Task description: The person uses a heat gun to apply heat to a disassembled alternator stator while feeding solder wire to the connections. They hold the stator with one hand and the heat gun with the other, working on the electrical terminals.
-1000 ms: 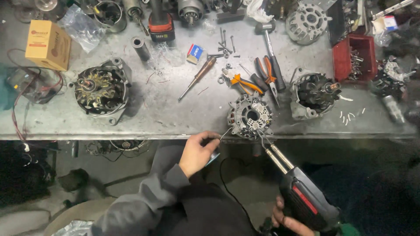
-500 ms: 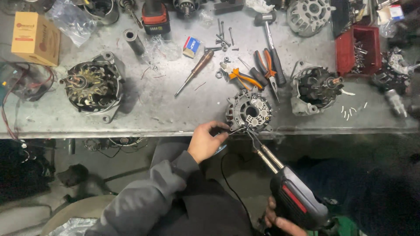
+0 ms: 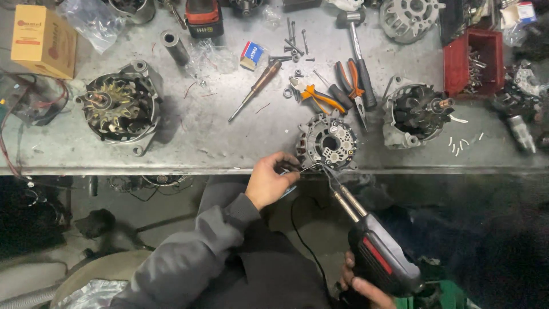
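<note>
At the near edge of the grey metal workbench lies a round alternator end housing. My left hand pinches a thin solder wire whose end reaches the housing's near rim. My right hand grips a black and red soldering gun from below. Its two long prongs and tip meet the wire at that same rim. Only a few fingers of the right hand show under the gun's handle.
Left on the bench sits an alternator half with a finned rotor; right sits a stator housing. Orange pliers, a hammer, a screwdriver, bolts, a red parts bin and a cardboard box lie behind.
The soldering gun's tip rose from below the bench edge to the housing's near rim. My left hand moved right with the wire to meet it.
</note>
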